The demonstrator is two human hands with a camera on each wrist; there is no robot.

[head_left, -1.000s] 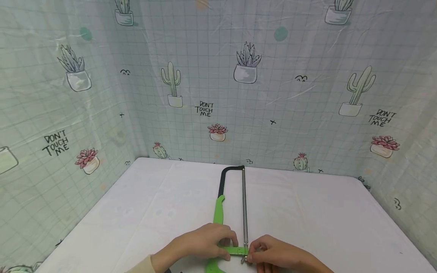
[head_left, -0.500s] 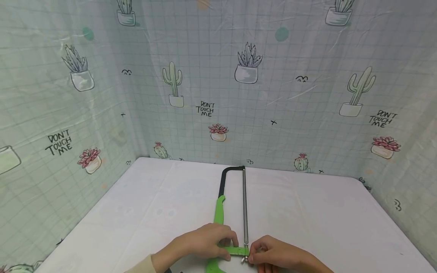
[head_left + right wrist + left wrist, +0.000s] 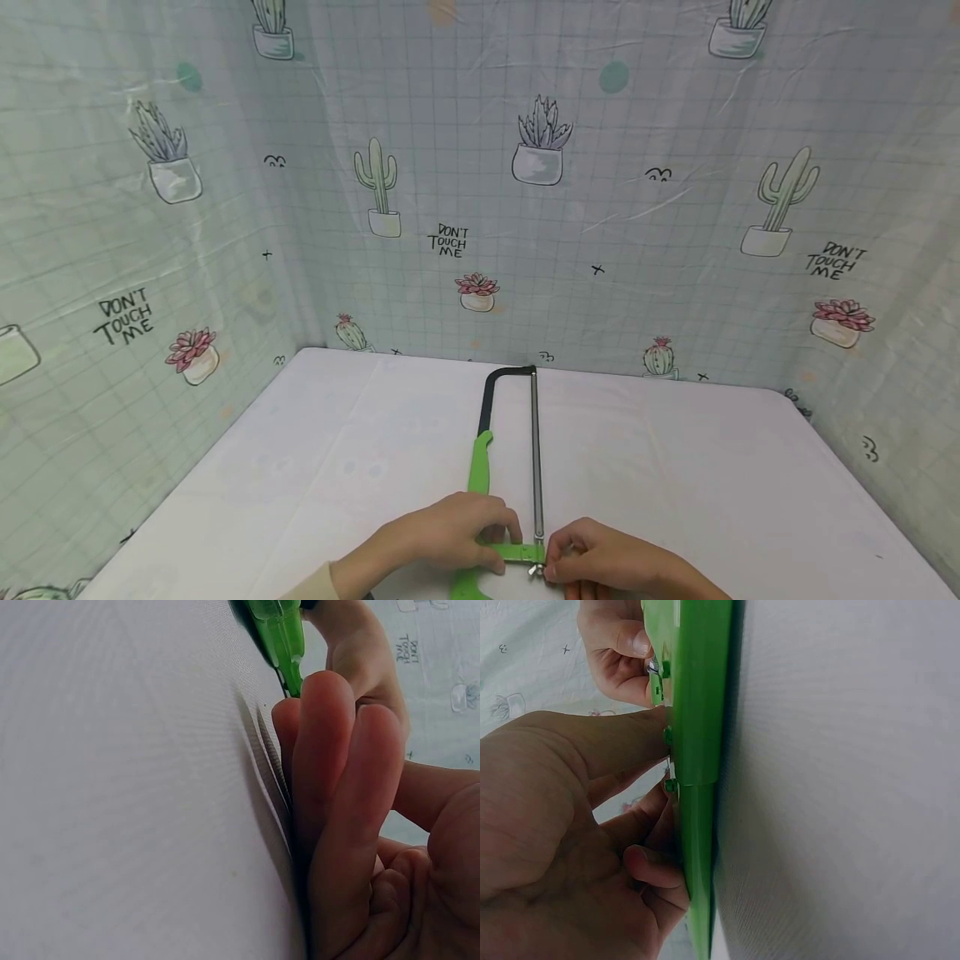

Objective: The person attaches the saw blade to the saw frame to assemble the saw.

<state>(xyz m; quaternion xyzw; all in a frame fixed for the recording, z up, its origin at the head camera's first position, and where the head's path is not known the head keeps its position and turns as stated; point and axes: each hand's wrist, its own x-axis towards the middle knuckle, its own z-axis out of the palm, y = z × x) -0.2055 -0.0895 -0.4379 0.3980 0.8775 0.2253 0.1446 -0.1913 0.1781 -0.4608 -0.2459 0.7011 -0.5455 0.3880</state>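
Observation:
A hacksaw [image 3: 479, 467] with a green and black frame lies on the white table, its blade [image 3: 536, 450] along the right side. My left hand [image 3: 459, 531] grips the green frame near the short crossbar [image 3: 517, 552]. In the left wrist view, that hand [image 3: 570, 817] has its thumb and fingers against the green frame [image 3: 701, 750]. At the crossbar's right end, my right hand [image 3: 603, 557] pinches a small metal wing nut [image 3: 536, 571] between thumb and forefinger. The right wrist view shows its other fingers [image 3: 322, 742] extended along the table; the nut is hidden there.
The white table [image 3: 712, 483] extends to both sides of the saw. A cactus-print cloth [image 3: 450, 125] hangs behind it and along the sides. Something small and dark [image 3: 367, 596] shows at the bottom edge beside the left forearm.
The wing nut has turned slightly under my right fingertips. My left hand and the hacksaw stay in place; the head view shifts a little.

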